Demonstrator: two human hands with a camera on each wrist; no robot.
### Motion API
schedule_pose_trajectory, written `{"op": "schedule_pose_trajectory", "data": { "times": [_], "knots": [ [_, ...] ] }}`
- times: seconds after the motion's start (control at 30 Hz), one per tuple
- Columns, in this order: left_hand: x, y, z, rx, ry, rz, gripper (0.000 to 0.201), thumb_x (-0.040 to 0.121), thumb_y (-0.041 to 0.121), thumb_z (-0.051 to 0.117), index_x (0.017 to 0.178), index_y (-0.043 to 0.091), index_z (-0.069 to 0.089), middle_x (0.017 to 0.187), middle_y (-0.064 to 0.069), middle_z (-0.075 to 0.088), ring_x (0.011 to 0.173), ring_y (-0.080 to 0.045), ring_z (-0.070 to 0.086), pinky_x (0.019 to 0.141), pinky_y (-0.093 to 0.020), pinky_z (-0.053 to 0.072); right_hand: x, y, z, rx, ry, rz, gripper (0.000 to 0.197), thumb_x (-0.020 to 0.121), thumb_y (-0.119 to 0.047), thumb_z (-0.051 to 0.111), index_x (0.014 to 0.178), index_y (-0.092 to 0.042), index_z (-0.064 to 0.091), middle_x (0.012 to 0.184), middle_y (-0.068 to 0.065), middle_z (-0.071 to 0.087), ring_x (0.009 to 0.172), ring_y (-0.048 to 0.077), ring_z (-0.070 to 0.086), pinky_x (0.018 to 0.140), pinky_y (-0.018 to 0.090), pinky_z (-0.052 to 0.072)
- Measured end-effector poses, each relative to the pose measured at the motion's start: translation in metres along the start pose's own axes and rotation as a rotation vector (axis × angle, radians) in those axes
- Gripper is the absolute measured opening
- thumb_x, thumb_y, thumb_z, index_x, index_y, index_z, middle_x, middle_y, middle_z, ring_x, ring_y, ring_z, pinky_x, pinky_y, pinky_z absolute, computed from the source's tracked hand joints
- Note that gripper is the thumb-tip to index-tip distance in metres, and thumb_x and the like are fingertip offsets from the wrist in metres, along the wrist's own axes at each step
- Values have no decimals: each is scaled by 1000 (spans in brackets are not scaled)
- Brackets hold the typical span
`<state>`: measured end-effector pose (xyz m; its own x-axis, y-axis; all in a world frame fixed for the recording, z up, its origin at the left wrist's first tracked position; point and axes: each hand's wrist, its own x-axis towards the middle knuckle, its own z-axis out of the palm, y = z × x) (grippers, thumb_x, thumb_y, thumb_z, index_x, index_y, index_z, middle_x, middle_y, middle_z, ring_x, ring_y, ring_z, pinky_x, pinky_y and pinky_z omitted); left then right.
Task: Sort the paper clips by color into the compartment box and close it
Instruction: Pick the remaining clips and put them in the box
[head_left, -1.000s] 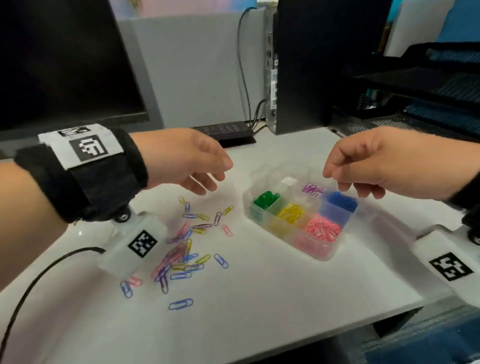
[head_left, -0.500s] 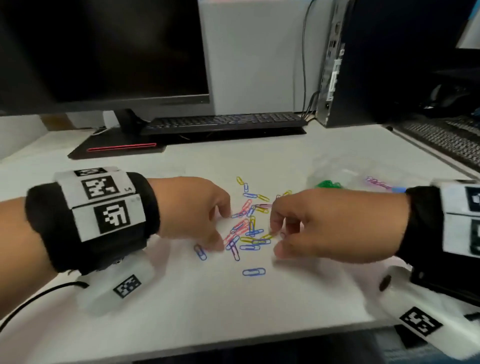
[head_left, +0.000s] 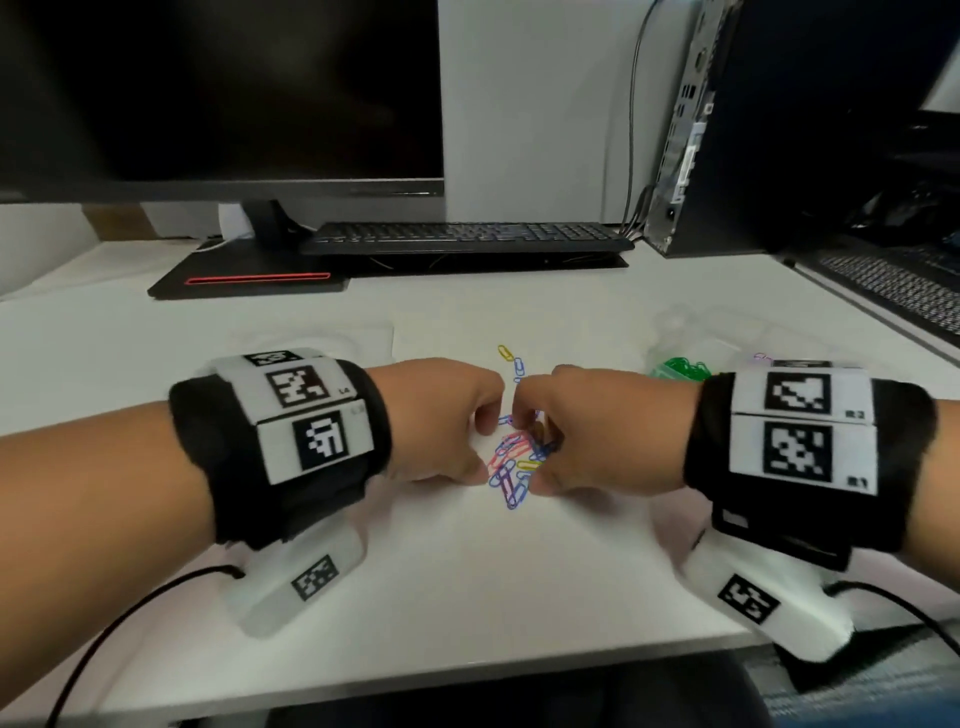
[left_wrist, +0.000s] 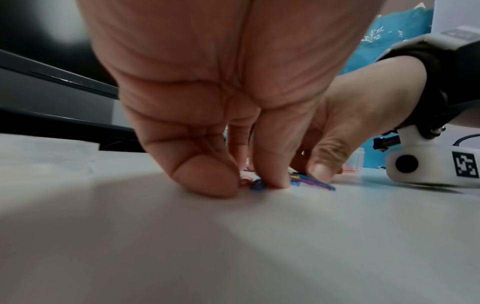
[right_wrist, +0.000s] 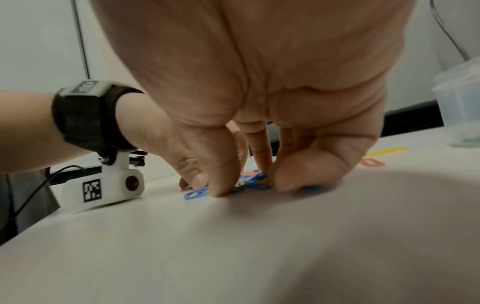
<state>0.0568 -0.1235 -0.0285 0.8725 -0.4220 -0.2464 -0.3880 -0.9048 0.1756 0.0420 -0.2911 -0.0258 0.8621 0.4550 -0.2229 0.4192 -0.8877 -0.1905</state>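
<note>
Both hands sit on the white desk, closing on the pile of paper clips from either side. The left hand has its fingers curled, thumb and fingertips down on the desk at the pile's edge; the right hand is bent likewise, tips pressed on the clips. Whether either hand actually pinches a clip cannot be told.

The compartment box lies right of the pile, lid open, green clips inside. Two stray clips lie beyond the pile.

Wristband tags show square codes; small print reads "L4", "R2", "R1".

Only the right wrist view shows an orange clip and a yellow one right of the pile.
</note>
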Motion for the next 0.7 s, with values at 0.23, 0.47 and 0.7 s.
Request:
{"op": "schedule_pose_trajectory", "data": {
  "times": [0.23,0.47,0.7],
  "knots": [
    [15,10,-3,-42,13,17,33,77,31,76,100,19,55,78,6,55,56,-5,47,56,-20,41,21,8,-3,62,-7,22,14,85,-21,68,85,-20,54,68,-11,54,58,5,48,52,19,37],
    [22,13,-4,-204,-29,-25,16,80,18,74,87,13,61,72,-2,66,58,-16,63,61,-23,53,28,10,-2,207,-39,57,15,81,-16,69,77,-20,55,63,-4,64,50,16,60,52,23,49],
    [24,18,-5,-226,-45,-60,16,85,12,67,75,16,55,53,0,60,43,-15,56,58,-26,53,21,20,-11,293,-6,54,16,82,-18,72,74,-18,57,62,3,63,52,17,57,49,24,48]
  ]
}}
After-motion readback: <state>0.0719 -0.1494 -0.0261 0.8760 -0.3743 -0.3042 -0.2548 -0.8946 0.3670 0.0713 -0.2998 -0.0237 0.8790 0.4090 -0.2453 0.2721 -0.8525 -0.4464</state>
